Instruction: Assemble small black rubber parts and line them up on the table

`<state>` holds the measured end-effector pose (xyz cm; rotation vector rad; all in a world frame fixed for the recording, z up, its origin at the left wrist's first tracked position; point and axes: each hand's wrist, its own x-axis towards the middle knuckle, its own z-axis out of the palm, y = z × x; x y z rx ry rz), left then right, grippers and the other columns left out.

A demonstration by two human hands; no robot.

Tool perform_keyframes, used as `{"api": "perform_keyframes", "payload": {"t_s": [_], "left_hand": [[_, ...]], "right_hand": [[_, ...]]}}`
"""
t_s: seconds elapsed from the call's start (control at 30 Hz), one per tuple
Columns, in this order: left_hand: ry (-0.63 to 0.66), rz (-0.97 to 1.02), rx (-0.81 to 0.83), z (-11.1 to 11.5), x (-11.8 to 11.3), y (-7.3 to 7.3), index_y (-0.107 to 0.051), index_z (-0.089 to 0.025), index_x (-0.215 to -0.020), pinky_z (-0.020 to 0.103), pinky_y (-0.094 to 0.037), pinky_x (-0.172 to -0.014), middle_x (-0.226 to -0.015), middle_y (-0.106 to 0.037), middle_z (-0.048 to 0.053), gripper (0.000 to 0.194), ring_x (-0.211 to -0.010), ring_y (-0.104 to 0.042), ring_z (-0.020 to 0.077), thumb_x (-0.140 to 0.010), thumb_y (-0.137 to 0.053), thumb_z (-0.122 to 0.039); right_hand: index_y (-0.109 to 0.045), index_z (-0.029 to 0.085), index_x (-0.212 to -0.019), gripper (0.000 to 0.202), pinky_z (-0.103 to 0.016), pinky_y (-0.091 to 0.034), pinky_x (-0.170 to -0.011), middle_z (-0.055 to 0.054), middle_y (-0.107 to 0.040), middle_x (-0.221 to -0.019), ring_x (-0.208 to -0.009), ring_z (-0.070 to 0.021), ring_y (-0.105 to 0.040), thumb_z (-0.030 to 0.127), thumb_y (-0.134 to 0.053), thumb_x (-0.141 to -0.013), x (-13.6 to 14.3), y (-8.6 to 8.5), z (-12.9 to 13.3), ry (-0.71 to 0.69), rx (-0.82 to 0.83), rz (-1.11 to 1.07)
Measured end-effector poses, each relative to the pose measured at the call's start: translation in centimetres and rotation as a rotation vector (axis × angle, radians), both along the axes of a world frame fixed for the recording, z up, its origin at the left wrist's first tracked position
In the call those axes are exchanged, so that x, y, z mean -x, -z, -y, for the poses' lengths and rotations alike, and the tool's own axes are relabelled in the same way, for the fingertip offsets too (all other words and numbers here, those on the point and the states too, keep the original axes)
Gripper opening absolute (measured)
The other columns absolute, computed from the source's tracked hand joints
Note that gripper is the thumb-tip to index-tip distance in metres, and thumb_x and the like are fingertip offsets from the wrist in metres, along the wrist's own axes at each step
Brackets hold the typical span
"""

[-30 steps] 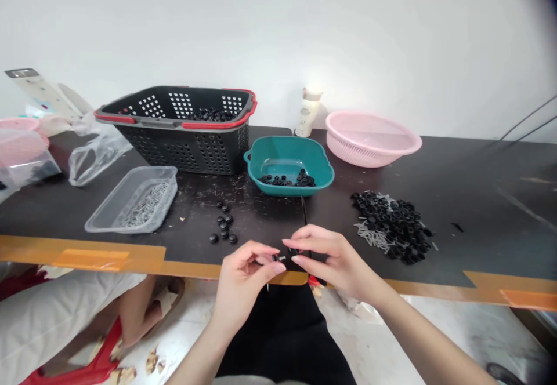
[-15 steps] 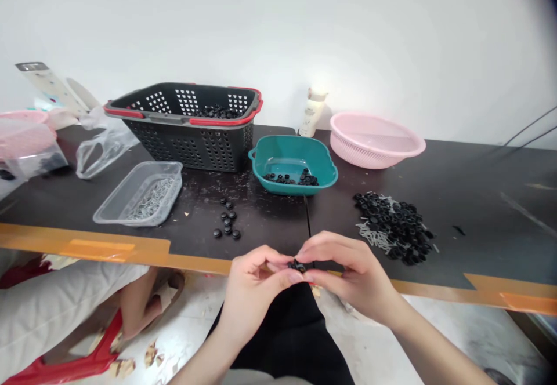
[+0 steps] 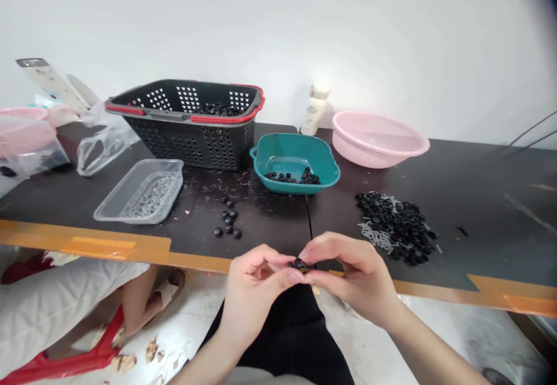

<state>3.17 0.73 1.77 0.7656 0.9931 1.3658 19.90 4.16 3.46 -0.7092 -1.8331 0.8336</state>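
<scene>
My left hand (image 3: 257, 285) and my right hand (image 3: 352, 278) meet at the table's front edge, fingertips pinched on a small black part (image 3: 299, 265) between them. Its details are mostly hidden by the fingers. Several round black caps (image 3: 228, 220) lie on the dark table just beyond my left hand. Past my right hand is a pile of black parts (image 3: 398, 225) with grey pins (image 3: 375, 236) at its near left side. A teal basin (image 3: 296, 186) farther back holds more small black pieces.
A clear tray (image 3: 108, 214) of metal pins stands left, before a black basket (image 3: 191, 141) with red handles. Behind are a cream bottle (image 3: 314, 112), a pink basket (image 3: 374, 156) and a plastic bag (image 3: 104, 141). Someone's light-clothed leg (image 3: 65, 309) shows below the table at left.
The small black part has turned slightly between my fingertips and shows more of itself. Both hands keep nearly the same place; the view has shifted a little.
</scene>
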Motion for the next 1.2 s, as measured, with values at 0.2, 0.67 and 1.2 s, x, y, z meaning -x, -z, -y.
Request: {"api": "perform_keyframes", "payload": {"t_s": [0.2,0.67,1.2], "left_hand": [[0.030,-0.008,-0.013,-0.3,0.2,0.7,-0.069,-0.017,-0.062,0.015,-0.049,-0.053,-0.057,-0.067,-0.003,0.022,-0.052,-0.059,0.0075,-0.055,-0.090,-0.017],[-0.023,0.061,-0.180,-0.5,0.4,1.1,-0.073,-0.019,-0.065,0.014,-0.048,-0.050,-0.057,-0.066,-0.003,0.021,-0.051,-0.059,0.0071,-0.055,-0.092,-0.017],[-0.010,-0.115,-0.409,-1.0,0.4,0.4,-0.061,-0.019,-0.069,0.015,-0.040,-0.050,-0.065,-0.054,-0.006,0.049,-0.054,-0.049,0.0065,-0.038,-0.099,-0.024]], "right_hand": [[-0.077,0.023,-0.089,0.016,-0.027,-0.059,-0.057,-0.006,-0.078,-0.077,-0.065,-0.0182,-0.072,0.015,-0.081,-0.076,0.2,0.6,0.2,0.043,-0.035,-0.003],[-0.080,0.027,-0.088,0.018,-0.027,-0.060,-0.061,-0.005,-0.078,-0.081,-0.071,-0.0190,-0.073,0.017,-0.083,-0.073,0.8,1.4,0.9,0.085,0.127,-0.155],[-0.078,0.035,-0.107,0.027,-0.020,-0.054,-0.060,-0.002,-0.076,-0.087,-0.069,-0.0115,-0.068,0.022,-0.074,-0.084,1.4,1.8,2.4,-0.148,0.458,-0.299]]}}
